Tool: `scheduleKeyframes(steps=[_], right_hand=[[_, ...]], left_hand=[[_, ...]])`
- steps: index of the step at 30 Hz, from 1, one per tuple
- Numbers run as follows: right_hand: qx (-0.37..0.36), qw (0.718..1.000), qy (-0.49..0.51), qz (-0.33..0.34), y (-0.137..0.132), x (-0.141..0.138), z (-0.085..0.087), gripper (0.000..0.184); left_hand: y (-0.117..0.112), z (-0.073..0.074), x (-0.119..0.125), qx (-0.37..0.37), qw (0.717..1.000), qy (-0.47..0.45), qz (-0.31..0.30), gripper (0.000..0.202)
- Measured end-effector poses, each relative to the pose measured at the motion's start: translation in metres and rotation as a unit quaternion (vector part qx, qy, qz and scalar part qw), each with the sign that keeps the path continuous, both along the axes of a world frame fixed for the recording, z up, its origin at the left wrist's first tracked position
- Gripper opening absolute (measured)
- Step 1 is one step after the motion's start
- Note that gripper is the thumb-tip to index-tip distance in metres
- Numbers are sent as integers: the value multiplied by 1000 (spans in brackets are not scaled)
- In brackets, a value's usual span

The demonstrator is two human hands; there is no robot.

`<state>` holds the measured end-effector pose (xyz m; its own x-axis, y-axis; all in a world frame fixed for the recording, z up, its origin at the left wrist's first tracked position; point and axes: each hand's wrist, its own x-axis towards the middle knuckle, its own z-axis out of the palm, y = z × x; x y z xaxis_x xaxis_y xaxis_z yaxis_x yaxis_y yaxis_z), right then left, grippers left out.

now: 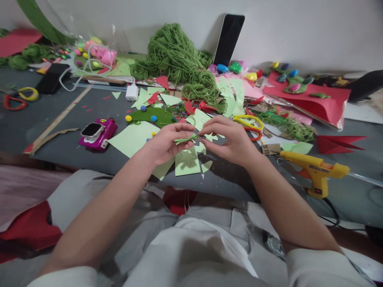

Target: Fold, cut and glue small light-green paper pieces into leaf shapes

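Observation:
Between my hands is a thin light-green paper piece (184, 139), seen nearly edge-on, perhaps several layers. My left hand (167, 141) grips it between thumb and fingers. My right hand (226, 137) pinches its right tip; something small there is too fine to make out. Below lies a light-green paper sheet (187, 162) with a star outline drawn on it. Yellow-and-red-handled scissors (249, 123) lie just beyond my right hand, partly hidden. Left of my hands, a larger light-green sheet (128, 137) lies under a dark green curved piece with pompoms (155, 115).
A yellow glue gun (317, 169) lies at the right with its cord. Green yarn (176, 52) is heaped at the back beside a phone (229, 38) against the wall. A purple device with a watch (97, 133) stands left. Red folded paper (339, 143) lies right.

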<state>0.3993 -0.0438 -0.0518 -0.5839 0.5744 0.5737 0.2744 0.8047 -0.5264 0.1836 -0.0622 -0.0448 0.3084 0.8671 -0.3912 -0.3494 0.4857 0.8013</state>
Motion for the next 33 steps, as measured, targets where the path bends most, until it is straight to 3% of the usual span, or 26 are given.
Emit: scheduleKeyframes(steps=[13, 15, 17, 20, 23, 27, 33], right_hand=[[14, 999, 33, 19, -8, -3, 3, 8], [-1, 999, 45, 10, -10, -4, 5, 6], [-23, 998, 56, -1, -11, -4, 7, 6], [-55, 996, 64, -16, -12, -4, 9, 8], [-77, 994, 68, -22, -12, -4, 10, 9], [-102, 993, 66, -10, -12, -4, 8, 9], [-110, 992, 57, -7, -12, -4, 9, 8]], left_hand=[[1, 2, -2, -11, 998, -11, -62, 18], [1, 4, -2, 14, 998, 31, -49, 20], [0, 7, -4, 78, 993, 82, -17, 36], [-1, 11, -11, 204, 968, 143, 14, 54], [-4, 13, -18, 283, 928, 243, -3, 43], [-9, 10, -17, 344, 867, 359, -30, 51], [-13, 10, -11, 351, 870, 347, 1, 31]])
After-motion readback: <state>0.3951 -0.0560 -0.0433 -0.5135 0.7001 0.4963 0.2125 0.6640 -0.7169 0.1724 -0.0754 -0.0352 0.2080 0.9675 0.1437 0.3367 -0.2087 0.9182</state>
